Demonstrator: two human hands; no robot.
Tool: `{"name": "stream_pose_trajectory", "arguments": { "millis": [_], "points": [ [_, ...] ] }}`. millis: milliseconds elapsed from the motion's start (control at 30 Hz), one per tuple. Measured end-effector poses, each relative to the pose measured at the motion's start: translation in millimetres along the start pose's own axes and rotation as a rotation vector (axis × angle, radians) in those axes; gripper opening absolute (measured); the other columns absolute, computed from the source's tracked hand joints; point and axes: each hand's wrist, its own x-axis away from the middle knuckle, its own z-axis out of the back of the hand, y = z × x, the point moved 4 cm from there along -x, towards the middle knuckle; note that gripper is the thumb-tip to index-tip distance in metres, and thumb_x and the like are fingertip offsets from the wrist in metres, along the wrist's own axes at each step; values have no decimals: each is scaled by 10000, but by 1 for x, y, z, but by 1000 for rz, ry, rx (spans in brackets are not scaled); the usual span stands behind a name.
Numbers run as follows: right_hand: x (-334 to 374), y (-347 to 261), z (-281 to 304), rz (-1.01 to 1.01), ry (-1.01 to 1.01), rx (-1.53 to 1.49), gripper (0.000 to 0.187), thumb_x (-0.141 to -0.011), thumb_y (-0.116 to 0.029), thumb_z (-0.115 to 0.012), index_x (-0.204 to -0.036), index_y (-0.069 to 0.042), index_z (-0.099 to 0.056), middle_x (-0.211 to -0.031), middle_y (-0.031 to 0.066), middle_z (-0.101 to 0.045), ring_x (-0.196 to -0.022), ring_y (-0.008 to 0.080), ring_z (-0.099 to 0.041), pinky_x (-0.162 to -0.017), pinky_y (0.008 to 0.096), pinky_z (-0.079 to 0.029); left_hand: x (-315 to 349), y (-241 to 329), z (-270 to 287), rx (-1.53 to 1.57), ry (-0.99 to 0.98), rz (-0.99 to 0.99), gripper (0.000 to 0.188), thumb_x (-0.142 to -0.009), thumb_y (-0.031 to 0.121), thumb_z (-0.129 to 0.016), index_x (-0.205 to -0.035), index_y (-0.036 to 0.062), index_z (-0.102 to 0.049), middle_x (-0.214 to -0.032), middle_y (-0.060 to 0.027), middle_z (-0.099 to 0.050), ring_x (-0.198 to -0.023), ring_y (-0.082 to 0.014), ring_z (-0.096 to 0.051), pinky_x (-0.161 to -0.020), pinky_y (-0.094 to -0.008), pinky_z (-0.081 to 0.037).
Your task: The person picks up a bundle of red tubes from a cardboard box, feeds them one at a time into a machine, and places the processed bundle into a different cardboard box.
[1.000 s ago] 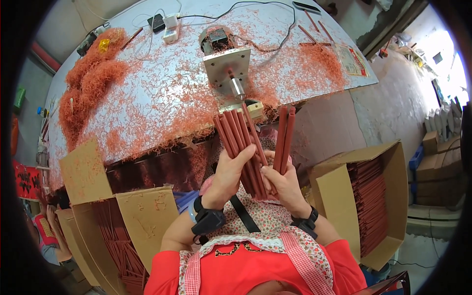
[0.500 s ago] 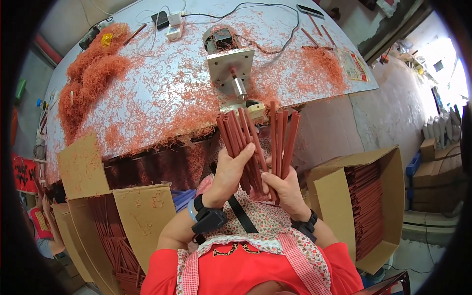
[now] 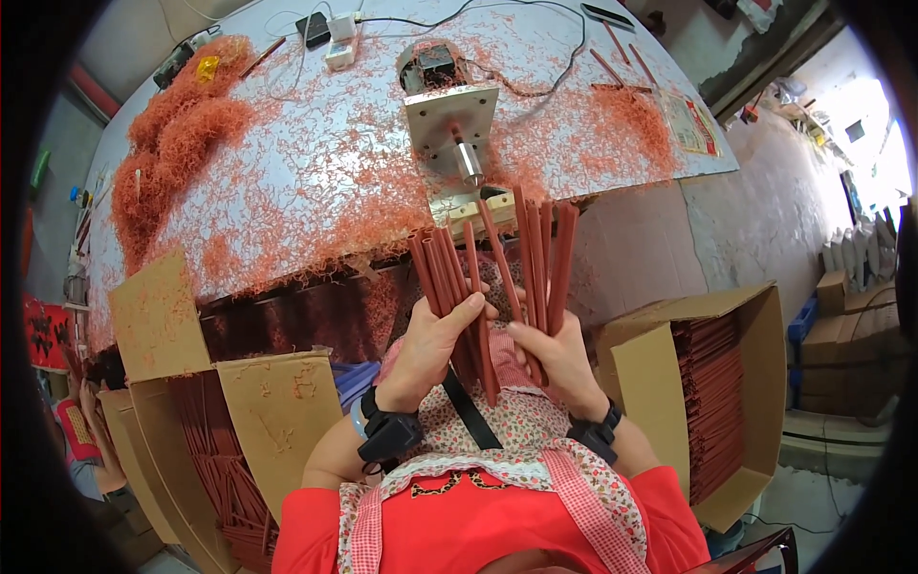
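Observation:
My left hand (image 3: 429, 346) is closed around a bundle of thin reddish-brown sticks (image 3: 442, 273), their upper ends leaning left. A second bundle of the same sticks (image 3: 545, 253) is gripped by my right hand (image 3: 559, 356), fanned slightly toward the right. One stick from the right bundle slants toward the left one, and a narrow gap parts the two hands. Just beyond the sticks stands a motor-driven machine (image 3: 451, 124) with a square metal plate and a shiny metal spindle (image 3: 468, 165) pointing toward me. The fingers behind the sticks are partly hidden.
Orange-red shavings (image 3: 201, 134) cover the white table (image 3: 316, 177), heaped at its left. An open cardboard box (image 3: 650, 402) of sticks stands right; another box (image 3: 273, 411) with sticks is at left. A cable (image 3: 574, 62) crosses the table. Another person's arm (image 3: 100, 435) shows far left.
My hands have moved apart a little, the left one shifting left and down. The two bundles, which overlapped at their lower ends, now stand more separate.

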Motion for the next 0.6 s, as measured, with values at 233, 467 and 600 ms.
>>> {"name": "stream_pose_trajectory", "arguments": {
  "millis": [233,467,600],
  "points": [
    [-28,-7,4,-82,-86,-88,408,-852,-85,-576,-1232,24,-476,-619,13,-538,-502,80,-523,-447,210,-416,-6,18,-5,-67,27,-44,228,-903,161,-589,-1073,10,-576,-838,-51,-646,-756,-111,-606,-685,-254,-491],
    [3,-1,-8,-15,-31,-174,378,-848,-80,-572,-1204,10,-486,-628,20,-554,-503,94,-528,-461,217,-429,-23,11,-21,48,-65,-36,224,-906,137,-579,-1081,-3,-559,-881,-65,-631,-750,-112,-594,-669,-267,-494],
    [-16,-14,-4,-33,-78,-167,370,-841,-80,-579,-1190,1,-485,-627,22,-557,-502,100,-529,-465,218,-431,-8,8,-20,104,-107,-11,253,-909,151,-573,-1115,7,-544,-891,-68,-628,-732,-119,-593,-648,-273,-495]
  ]
}}
